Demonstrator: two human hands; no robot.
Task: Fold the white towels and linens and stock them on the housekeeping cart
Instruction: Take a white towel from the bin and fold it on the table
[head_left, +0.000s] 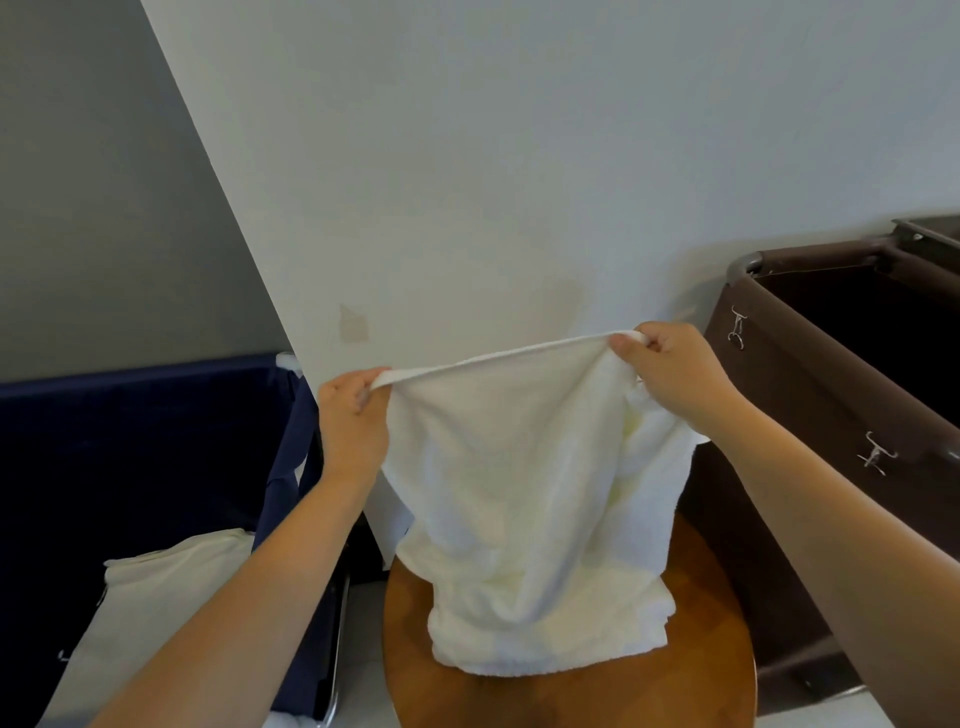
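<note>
One end of the white towel (524, 493) is rested on the round wooden stool (701, 649), so squareness is best got by keeping the top edge taut and level where its corners are pinched by the left hand (350, 415) and right hand (670, 369), the long axis being hung nearly upright, the edge tilted up rightward, before the wall (519, 156).

A: What carries my work?
B: Round brown wooden table (571, 701), directly below me.
A: Lying on it?
B: The lower end of the white towel (519, 519), bunched on the tabletop's far half; the rest is raised off the wood.
</note>
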